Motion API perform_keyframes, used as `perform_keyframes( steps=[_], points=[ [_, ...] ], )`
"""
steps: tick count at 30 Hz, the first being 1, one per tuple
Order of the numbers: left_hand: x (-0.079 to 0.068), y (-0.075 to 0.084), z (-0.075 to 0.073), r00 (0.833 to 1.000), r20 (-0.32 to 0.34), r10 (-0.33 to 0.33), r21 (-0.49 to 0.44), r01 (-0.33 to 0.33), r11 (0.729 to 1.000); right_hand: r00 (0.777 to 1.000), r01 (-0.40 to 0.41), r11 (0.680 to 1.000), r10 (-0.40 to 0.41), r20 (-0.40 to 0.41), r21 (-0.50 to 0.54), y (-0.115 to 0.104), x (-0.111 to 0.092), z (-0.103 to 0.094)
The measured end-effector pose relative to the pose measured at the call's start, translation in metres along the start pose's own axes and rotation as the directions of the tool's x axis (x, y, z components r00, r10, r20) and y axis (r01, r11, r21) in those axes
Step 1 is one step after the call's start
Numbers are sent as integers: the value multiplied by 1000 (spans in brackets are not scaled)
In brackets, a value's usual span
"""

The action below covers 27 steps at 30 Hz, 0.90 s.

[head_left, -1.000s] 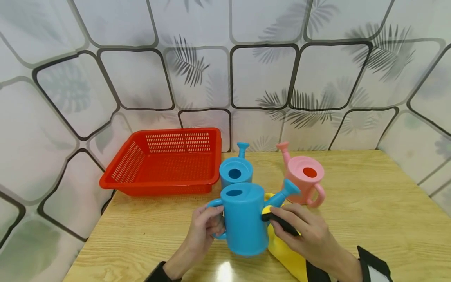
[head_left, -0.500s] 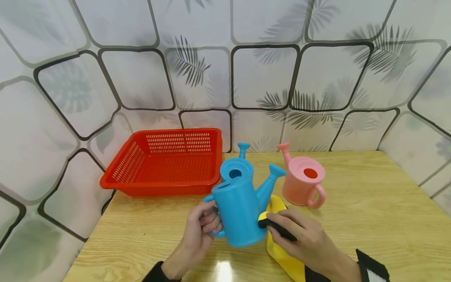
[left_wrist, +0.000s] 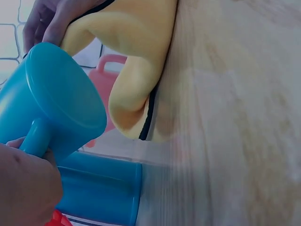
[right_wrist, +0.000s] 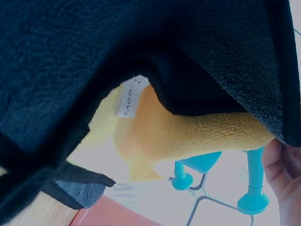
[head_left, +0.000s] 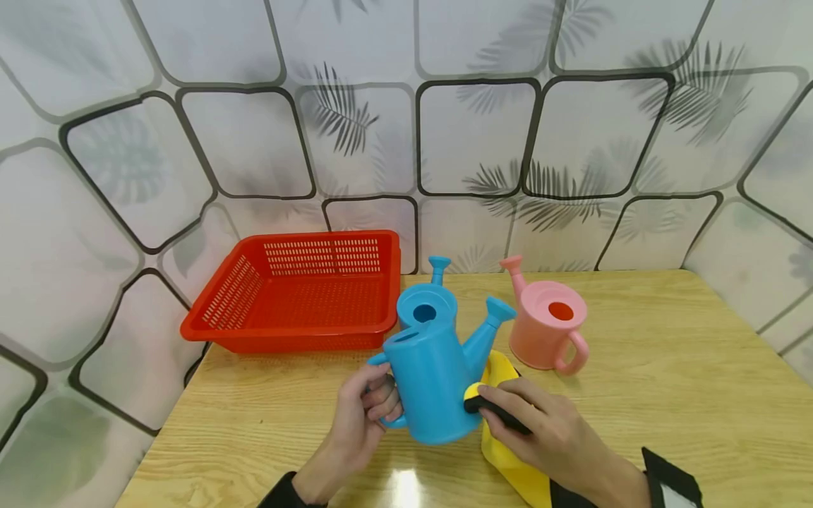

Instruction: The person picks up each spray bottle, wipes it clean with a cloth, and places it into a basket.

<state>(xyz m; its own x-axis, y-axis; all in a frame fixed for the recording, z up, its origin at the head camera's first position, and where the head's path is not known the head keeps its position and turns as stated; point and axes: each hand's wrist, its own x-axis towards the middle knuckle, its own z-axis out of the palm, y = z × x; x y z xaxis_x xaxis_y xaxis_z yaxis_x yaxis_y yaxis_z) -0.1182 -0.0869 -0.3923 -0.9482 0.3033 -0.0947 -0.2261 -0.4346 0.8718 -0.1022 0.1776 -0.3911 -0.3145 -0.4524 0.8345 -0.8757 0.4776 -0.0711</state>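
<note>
1. Blue watering can [head_left: 428, 388]: held tilted above the table [head_left: 673, 402], mid-width, well in from the far edge; its spout [head_left: 484, 347] points up toward the far right corner. The left wrist view shows its underside clear of the wood.
2. Left hand [head_left: 365, 410]: fingers curled round the handle [head_left: 396, 422]. Inferred reason: a grip here bears the weight and steers the tilt while leaving the wall exposed.
3. Right hand [head_left: 549, 427]: pinches a fold of the yellow-and-black cloth [head_left: 504, 451] against the wall below the spout. The tilt probably turns that patch toward the cloth. The rest of the cloth hangs below; contact with the table, cannot tell.
4. Second blue can [head_left: 427, 291]: upright near the far edge, directly behind the held one, just beside the red basket [head_left: 292, 337].
5. Basket: far left corner, rim projecting past the left edge; likely put there to free the middle.
6. Pink watering can [head_left: 532, 339]: upright, right of centre toward the far edge, apparently out of the hands' way.
</note>
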Motion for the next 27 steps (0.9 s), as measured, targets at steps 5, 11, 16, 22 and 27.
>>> perform_keyframes(
  steps=[5,11,16,22,27],
  points=[
    [-2,-4,1,999,9,-31,6,31,1000,1000,-17,999,17,0,-42,3,-1,-2],
    [-3,-4,1,998,26,-56,27,56,998,998,-60,993,57,-26,-102,8,-1,-5],
    [-5,-5,2,997,56,-51,37,49,998,995,-92,985,85,-51,-143,11,0,-9],
    [-8,-8,2,996,57,-64,35,62,997,991,-108,970,89,-95,-216,18,3,-16],
    [-9,-8,2,997,28,-78,33,77,996,984,-120,955,79,-159,-270,23,8,-24]
  ],
)
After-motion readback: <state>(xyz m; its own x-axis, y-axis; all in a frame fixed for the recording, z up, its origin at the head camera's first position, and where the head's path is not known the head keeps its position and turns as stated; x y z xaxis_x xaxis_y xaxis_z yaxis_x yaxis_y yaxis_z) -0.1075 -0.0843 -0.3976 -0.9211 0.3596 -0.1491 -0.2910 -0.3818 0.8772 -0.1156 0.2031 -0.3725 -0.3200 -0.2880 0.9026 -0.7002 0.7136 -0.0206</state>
